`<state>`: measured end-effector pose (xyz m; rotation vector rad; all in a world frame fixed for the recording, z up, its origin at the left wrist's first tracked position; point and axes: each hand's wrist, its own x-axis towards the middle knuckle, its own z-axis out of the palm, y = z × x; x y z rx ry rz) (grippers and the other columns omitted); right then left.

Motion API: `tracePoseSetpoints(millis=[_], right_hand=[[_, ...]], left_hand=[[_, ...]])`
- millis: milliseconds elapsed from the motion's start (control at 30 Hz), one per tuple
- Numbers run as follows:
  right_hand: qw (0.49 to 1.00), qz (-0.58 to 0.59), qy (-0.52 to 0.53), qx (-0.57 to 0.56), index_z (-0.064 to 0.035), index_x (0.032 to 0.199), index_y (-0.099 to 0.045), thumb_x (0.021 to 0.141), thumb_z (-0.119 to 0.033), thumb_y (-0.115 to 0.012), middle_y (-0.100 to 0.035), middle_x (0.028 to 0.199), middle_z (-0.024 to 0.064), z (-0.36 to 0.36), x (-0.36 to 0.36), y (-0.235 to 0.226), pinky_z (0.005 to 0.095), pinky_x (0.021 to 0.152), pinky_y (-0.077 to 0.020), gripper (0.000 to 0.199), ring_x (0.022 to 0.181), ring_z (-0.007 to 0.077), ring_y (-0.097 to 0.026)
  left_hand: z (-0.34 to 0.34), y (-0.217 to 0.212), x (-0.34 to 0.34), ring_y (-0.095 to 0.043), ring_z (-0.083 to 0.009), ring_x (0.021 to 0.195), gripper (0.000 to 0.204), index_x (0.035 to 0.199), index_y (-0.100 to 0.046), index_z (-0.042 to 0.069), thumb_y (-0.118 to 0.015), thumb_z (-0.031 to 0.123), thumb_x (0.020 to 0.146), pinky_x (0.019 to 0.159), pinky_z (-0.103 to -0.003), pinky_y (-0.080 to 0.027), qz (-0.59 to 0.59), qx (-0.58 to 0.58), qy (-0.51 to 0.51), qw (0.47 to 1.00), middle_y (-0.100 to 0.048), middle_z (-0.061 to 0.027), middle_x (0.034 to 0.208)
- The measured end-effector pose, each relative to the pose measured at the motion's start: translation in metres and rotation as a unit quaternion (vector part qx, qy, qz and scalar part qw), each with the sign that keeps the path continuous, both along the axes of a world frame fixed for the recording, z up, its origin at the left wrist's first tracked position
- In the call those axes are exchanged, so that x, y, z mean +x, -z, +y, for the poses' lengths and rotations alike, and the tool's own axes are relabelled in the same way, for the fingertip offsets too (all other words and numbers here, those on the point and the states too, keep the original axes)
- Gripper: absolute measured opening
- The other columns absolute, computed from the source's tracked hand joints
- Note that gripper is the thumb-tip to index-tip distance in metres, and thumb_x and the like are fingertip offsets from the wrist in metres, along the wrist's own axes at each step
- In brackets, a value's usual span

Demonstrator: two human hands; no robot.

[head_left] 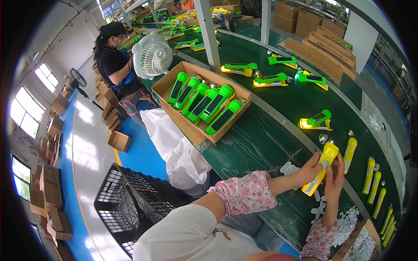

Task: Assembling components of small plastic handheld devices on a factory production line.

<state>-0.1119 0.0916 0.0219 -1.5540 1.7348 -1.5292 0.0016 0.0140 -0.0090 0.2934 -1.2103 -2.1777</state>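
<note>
Both my hands hold one yellow flashlight (314, 182) over the near edge of the green work surface. My left hand (309, 168) grips its side just below the wide head. From the right, the fingers of my right hand (334, 177) close around the upper body. Just beyond the head lie small silvery reflector cups (323, 138). Another yellow flashlight (350, 155) lies right of my right hand. Farther off, a green flashlight (319, 118) with a dark panel rests on a lit yellow one (310, 127).
A cardboard box (163, 90) with several green flashlights stands left of my hands, beside a white fan (152, 56). Small white pieces (348, 222) lie near my right forearm. A black crate (143, 204) is on my left. A co-worker (114, 61) sits farther back.
</note>
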Motion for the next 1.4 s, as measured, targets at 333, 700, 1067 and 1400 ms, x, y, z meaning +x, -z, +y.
tracePoseSetpoints(millis=[333,700,1067,1400], right_hand=[[0.991,-0.004,-0.004,0.132,-0.0078,0.149,-0.01,0.083,-0.015,-0.07,-0.051,0.109,0.0132,0.003,0.004,-0.009,0.0315,0.076,-0.0526,0.09,0.085,0.0189,-0.058],[0.977,-0.059,0.066,0.194,0.0003,0.123,-0.047,0.086,-0.024,-0.069,-0.064,0.083,0.0118,-0.003,-0.076,-0.007,0.03,0.054,-0.0526,0.049,0.069,0.0174,-0.064],[0.717,0.382,0.447,0.374,0.0005,0.113,-0.061,0.081,-0.045,-0.067,-0.055,0.119,0.0245,0.004,-0.187,0.016,0.0468,0.081,-0.0524,0.056,0.108,0.0358,-0.056],[0.892,0.349,0.287,0.004,-0.0081,0.096,-0.063,0.071,-0.009,-0.061,-0.063,0.093,0.0126,-0.035,-0.11,0.01,0.0465,0.075,-0.0482,0.025,0.089,0.0323,-0.061]], left_hand=[[-0.013,0.003,0.008,-0.059,-0.0163,0.093,0.035,0.127,-0.039,0.005,-0.045,0.021,0.097,0.077,-0.029,-0.051,0.006,-0.029,-0.065,0.997,-0.056,-0.0086,0.106],[-0.081,-0.01,-0.045,-0.056,-0.0311,0.104,0.049,0.126,-0.045,-0.003,-0.057,0.031,0.093,0.093,-0.039,-0.044,-0.126,-0.337,-0.191,0.914,-0.057,-0.0177,0.114],[-0.2,-0.007,-0.088,-0.059,-0.0367,0.109,0.079,0.12,-0.048,-0.003,-0.078,0.039,0.06,0.09,-0.045,-0.048,-0.553,-0.525,-0.002,0.647,-0.06,-0.0234,0.116],[-0.08,-0.063,-0.031,-0.066,-0.0369,0.082,0.063,0.112,-0.043,-0.007,-0.071,0.032,0.072,0.07,-0.04,-0.052,-0.375,-0.506,-0.006,0.777,-0.062,-0.0273,0.092]])
